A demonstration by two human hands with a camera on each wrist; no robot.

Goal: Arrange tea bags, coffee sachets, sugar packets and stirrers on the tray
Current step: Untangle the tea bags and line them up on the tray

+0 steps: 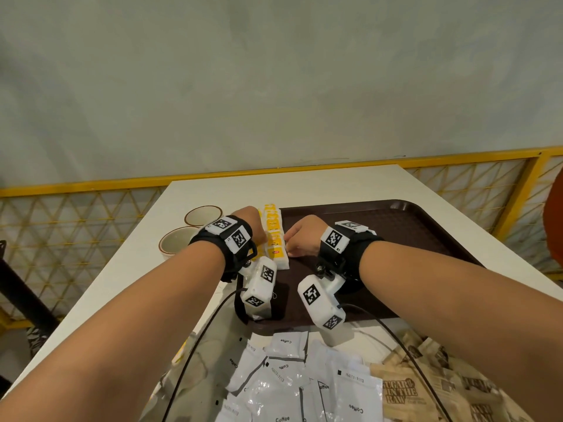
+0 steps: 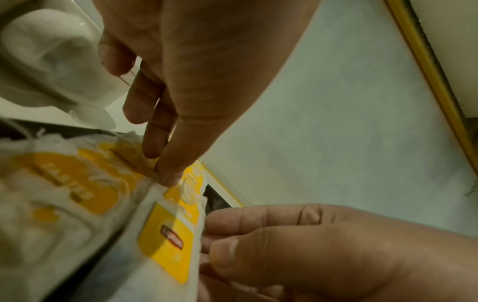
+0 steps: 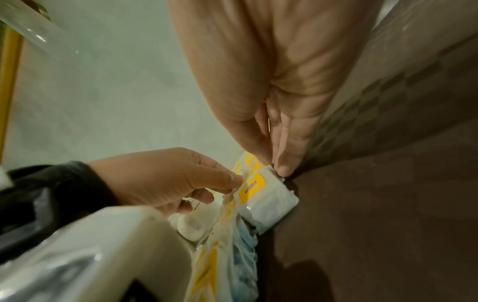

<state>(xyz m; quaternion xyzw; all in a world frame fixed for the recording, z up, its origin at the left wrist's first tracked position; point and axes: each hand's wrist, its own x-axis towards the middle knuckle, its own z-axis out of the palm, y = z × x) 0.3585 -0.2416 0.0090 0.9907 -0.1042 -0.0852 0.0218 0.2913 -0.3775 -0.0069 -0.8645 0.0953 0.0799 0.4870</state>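
A row of tea bags (image 1: 274,236) with yellow tags lies along the left edge of the brown tray (image 1: 396,233). My left hand (image 1: 249,223) is at the row's left side, and its straight fingers (image 2: 165,163) touch the top of the tea bags (image 2: 165,241). My right hand (image 1: 300,239) is over the tray at the row's right side. Its fingertips (image 3: 279,165) press against the edge of the nearest tea bag (image 3: 266,196). Neither hand holds anything. White coffee sachets (image 1: 289,382) and brown sugar packets (image 1: 426,385) lie loose in front of the tray. No stirrers show.
Two white cups (image 1: 203,216) (image 1: 178,242) stand on the white table (image 1: 137,284) left of the tea bags, close to my left hand. Most of the tray's floor to the right is bare. A yellow mesh railing (image 1: 91,214) runs behind the table.
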